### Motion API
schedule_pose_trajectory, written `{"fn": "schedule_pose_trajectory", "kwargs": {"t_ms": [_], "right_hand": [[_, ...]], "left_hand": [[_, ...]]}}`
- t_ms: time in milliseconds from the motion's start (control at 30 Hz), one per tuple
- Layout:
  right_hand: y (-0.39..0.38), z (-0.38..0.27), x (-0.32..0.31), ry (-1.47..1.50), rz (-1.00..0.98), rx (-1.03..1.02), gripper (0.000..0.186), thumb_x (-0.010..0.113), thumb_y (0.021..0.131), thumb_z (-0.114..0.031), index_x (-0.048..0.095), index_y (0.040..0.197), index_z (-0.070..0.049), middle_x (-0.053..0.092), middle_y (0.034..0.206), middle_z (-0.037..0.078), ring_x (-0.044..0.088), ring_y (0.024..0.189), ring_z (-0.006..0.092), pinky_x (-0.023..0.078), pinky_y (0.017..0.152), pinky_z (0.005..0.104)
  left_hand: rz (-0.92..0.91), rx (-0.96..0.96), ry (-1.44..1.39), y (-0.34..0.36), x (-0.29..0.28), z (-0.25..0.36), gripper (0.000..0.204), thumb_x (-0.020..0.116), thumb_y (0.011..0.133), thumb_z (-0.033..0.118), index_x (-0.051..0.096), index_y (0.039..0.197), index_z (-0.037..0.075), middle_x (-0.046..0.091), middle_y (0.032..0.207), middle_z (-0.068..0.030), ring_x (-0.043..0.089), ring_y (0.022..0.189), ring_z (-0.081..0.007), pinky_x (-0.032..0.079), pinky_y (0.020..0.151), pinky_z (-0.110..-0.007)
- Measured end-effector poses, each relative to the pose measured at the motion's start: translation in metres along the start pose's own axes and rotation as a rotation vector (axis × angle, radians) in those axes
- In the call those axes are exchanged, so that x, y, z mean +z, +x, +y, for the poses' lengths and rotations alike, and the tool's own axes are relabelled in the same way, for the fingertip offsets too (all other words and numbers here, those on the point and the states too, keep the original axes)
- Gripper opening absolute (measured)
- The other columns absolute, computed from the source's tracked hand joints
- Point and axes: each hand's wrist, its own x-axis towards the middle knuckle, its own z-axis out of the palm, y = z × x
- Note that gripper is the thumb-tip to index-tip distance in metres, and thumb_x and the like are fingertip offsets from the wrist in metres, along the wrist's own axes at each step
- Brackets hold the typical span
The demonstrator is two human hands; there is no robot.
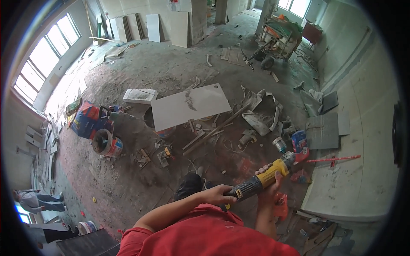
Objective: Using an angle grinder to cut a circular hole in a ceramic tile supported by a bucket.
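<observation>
A yellow and black angle grinder (255,184) is held in front of my body, its metal head tilted up to the right. My right hand (273,185) wraps round the yellow front half from below, with fingertips showing over the far side. At the black rear end, my left hand (218,194) is closed round the body, and its fingertips are partly hidden. Beyond the grinder's head, a blue and white can (279,145) and a blue and red bag (300,143) stand near the right wall.
A white tile panel (192,106) lies over buckets ahead. Another power tool (246,140) with a cord rests on the floor. At left stand a bucket (106,143) and bags (87,119). Grey tiles (323,132) lean at the right wall. Two people (40,201) are at lower left.
</observation>
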Motion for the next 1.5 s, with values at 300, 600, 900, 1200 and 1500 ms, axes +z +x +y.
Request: {"fn": "schedule_pose_trajectory", "kwargs": {"t_ms": [300, 600, 900, 1200, 1500], "right_hand": [[0.305, 0.050, 0.016, -0.208, 0.279, -0.134, 0.043, 0.075, 0.092, -0.035, 0.059, 0.120, -0.007, 0.064, 0.105, 0.008, 0.064, 0.094, 0.0239, 0.055, 0.090, 0.0424], [0.619, 0.034, 0.022, -0.203, 0.460, -0.113, 0.038, 0.072, 0.091, -0.031, 0.059, 0.116, -0.007, 0.062, 0.104, 0.008, 0.063, 0.092, 0.0256, 0.055, 0.090, 0.0443], [0.926, 0.005, -0.058, -0.360, 0.441, 0.260, 0.047, 0.074, 0.087, -0.028, 0.057, 0.124, -0.006, 0.063, 0.103, 0.010, 0.066, 0.092, 0.0257, 0.058, 0.088, 0.0443], [1.075, 0.029, -0.058, -0.801, 0.307, 0.323, 0.041, 0.075, 0.087, -0.019, 0.060, 0.121, -0.002, 0.069, 0.097, 0.010, 0.072, 0.083, 0.0234, 0.061, 0.079, 0.0388], [1.181, 0.153, -0.175, -0.981, 0.317, 0.547, 0.034, 0.081, 0.084, -0.014, 0.071, 0.115, -0.003, 0.073, 0.111, 0.006, 0.073, 0.097, 0.0186, 0.057, 0.089, 0.0354]], "left_hand": [[-0.274, 0.011, -0.080, 0.193, -0.298, 0.063, 0.044, 0.070, 0.106, 0.030, 0.062, 0.136, 0.000, 0.068, 0.109, 0.0000, 0.059, 0.101, -0.0110, 0.051, 0.091, -0.032], [-0.236, -0.016, -0.134, 0.389, -0.509, 0.153, 0.039, 0.069, 0.103, 0.028, 0.067, 0.127, -0.002, 0.072, 0.106, -0.0052, 0.064, 0.101, -0.0151, 0.052, 0.092, -0.034], [1.087, -0.462, 0.050, 0.447, -0.778, 0.098, 0.046, 0.075, 0.100, 0.032, 0.069, 0.133, 0.002, 0.076, 0.115, -0.0141, 0.073, 0.101, -0.0235, 0.058, 0.089, -0.038], [1.534, -0.716, -0.214, 0.313, -0.814, 0.065, 0.042, 0.072, 0.102, 0.033, 0.069, 0.129, 0.001, 0.074, 0.110, -0.0072, 0.070, 0.093, -0.0173, 0.054, 0.079, -0.032], [1.306, -0.434, -0.009, 0.543, -1.042, 0.036, 0.034, 0.069, 0.105, 0.024, 0.070, 0.123, -0.004, 0.075, 0.109, -0.0104, 0.071, 0.096, -0.0170, 0.056, 0.084, -0.032]]}}
